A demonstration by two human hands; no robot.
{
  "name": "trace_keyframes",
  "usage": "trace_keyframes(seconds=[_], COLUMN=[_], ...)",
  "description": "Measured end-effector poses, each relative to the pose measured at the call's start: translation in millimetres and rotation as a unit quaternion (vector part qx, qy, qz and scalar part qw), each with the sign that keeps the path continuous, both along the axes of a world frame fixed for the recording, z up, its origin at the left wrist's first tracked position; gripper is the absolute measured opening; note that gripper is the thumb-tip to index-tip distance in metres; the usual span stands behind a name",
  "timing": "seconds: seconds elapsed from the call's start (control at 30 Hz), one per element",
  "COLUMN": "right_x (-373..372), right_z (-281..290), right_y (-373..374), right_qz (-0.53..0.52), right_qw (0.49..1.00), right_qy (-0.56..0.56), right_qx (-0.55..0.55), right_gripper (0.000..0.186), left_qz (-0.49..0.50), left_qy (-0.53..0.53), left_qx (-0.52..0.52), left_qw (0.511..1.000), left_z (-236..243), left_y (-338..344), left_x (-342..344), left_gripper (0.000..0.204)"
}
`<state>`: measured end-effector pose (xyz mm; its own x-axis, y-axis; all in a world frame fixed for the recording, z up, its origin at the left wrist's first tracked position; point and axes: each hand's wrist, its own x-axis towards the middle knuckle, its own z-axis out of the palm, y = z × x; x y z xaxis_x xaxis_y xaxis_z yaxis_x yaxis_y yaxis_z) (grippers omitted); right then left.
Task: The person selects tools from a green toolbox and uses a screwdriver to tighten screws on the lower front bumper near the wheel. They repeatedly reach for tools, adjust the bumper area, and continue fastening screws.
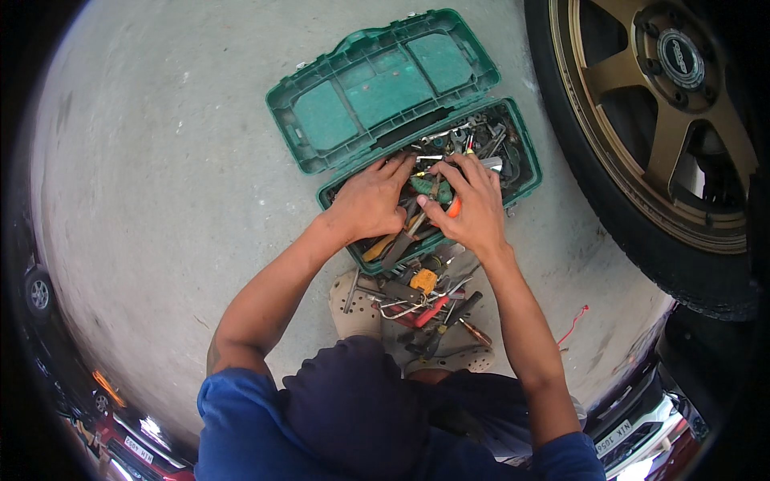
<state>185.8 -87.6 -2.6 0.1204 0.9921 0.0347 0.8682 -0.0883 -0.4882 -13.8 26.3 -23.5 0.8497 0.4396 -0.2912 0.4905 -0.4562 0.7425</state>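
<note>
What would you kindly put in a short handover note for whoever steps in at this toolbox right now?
Left hand: spread palm-down on the tools in the open green toolbox; whether it grips anything is unclear.
Right hand: also in the box, fingers curled by an orange-handled tool; grip uncertain.
Lid is folded back on the concrete.
Done: a pile of loose tools lies on the floor between box and feet.
Left: many tools remain in the box. A car wheel stands to the right.

Bronze-spoked car wheel (670,112) at upper right, red cord (573,322) on grey concrete floor (160,176) at lower right, loose tool pile (421,301) on beige shoes (357,309) at centre.
</note>
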Motion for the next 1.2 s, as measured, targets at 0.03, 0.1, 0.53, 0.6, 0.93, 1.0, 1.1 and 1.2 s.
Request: trace_keyframes(seconds=[0.03, 0.1, 0.53, 0.6, 0.93, 1.0, 1.1, 1.2], right_x=[-0.2, -0.3, 2.0, 4.2, 10.2, 10.9, 10.3, 8.4], right_z=[-1.5, -5.3, -13.2, -12.6, -14.6, -15.0, -15.2, -14.5], right_y=[-0.3, -0.5, -5.4, -6.7, -7.3, -8.8, -10.0, -9.1], right_qz=[-0.003, -0.009, -0.016, -0.022, -0.005, -0.004, -0.022, -0.027], right_qw=[1.000, 1.000, 0.996, 0.994, 0.990, 0.989, 0.987, 0.982], right_qy=[0.004, 0.012, 0.028, 0.048, 0.057, 0.057, 0.071, 0.072], right_qx=[0.004, 0.014, 0.089, 0.096, 0.127, 0.134, 0.140, 0.174], right_gripper=[0.049, 0.049, 0.052, 0.050, 0.043, 0.042, 0.041, 0.039], left_qz=[0.015, 0.031, 0.111, 0.090, 0.095, 0.140, 0.115, 0.083], left_qy=[-0.021, 0.004, 0.013, 0.037, 0.039, 0.008, -0.014, 0.019], left_qx=[0.008, 0.041, 0.074, 0.121, 0.061, 0.063, 0.109, 0.128], left_qw=[1.000, 0.999, 0.991, 0.988, 0.993, 0.988, 0.987, 0.988], left_z=[2.5, 8.1, 38.5, 46.1, 59.5, 58.2, 53.0, 43.6], left_y=[-3.1, -12.9, -49.4, -55.8, -49.3, -37.8, -30.7, -39.9], left_x=[0.6, 0.2, 1.6, 5.7, 4.7, -0.8, -8.6, -8.7], left_gripper=[0.080, 0.077, 0.061, 0.060, 0.051, 0.050, 0.060, 0.076])
